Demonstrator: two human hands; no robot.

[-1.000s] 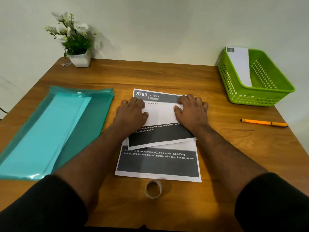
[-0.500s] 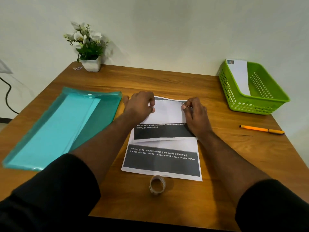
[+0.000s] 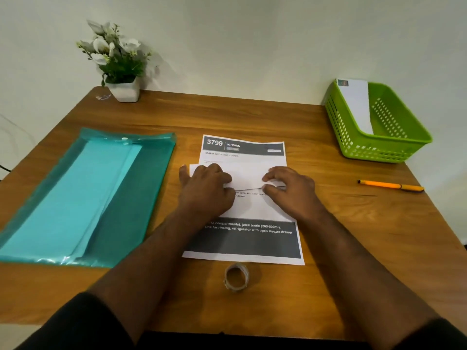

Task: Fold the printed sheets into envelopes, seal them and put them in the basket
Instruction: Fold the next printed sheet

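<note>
One wooden desk (image 3: 252, 117), back edge against the wall, bare wood open along the right side and near edge.

One teal folder (image 3: 83, 198), flat at left, reaching close to the desk's left edge; lighter sheets show through it.

One printed sheet (image 3: 243, 238), flat at centre, headed "3799 KITCHEN", its dark band nearest the person.

One green basket (image 3: 379, 147), far right corner, well apart from the sheet; one white envelope (image 3: 356, 107) leans inside against its left wall.

Two hands. Left hand (image 3: 206, 190) lies on the left end of a folded white sheet (image 3: 245, 176) that sits across the printed sheet; its fingers (image 3: 222, 176) curl down onto the paper. Right hand (image 3: 290, 189) pinches the right end, fingers (image 3: 271, 176) above, thumb at the lower edge.

One potted plant (image 3: 118, 64), far left corner.

One orange pen (image 3: 390, 185), right of the sheets, near the right edge.

One tape roll (image 3: 236, 277), on edge, just before the printed sheet's near edge.

Change: half a second ago the folded sheet showed a dark band below the hands; now only a narrow white strip remains, and the lower sheet's header lies uncovered.
</note>
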